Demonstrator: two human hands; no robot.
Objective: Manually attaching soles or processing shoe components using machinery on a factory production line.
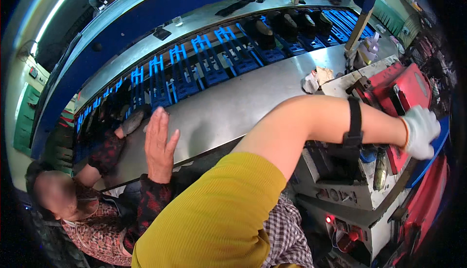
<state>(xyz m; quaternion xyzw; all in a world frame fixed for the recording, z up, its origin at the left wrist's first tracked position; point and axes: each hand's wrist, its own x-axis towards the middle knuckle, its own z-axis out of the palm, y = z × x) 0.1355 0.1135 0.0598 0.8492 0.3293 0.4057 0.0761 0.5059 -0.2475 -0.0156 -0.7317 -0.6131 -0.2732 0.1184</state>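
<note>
The left hand (422, 132), in a white knit glove, is blurred, its fingers loosely bent; whether they grip anything, I cannot tell. The right hand lies out of view, its state unknown. Just beside the left hand, up and to its left, sits the red machine cover (416, 83), box-shaped and glossy, with dark scuffs on its face. A blue panel (430, 163) runs right below the hand. Behind the hand, a black strap (355, 122) circles the forearm. Below and left of the hand stands a grimy pale machine base (369, 229) with a lit red lamp (329, 219). Farther left, beyond the elbow, stretches a bare metal tabletop (233, 107); a co-worker's raised hand (159, 149) is well apart from the glove. Farthest, a rack of blue bars (209, 64) carries dark shoes (260, 34).
</note>
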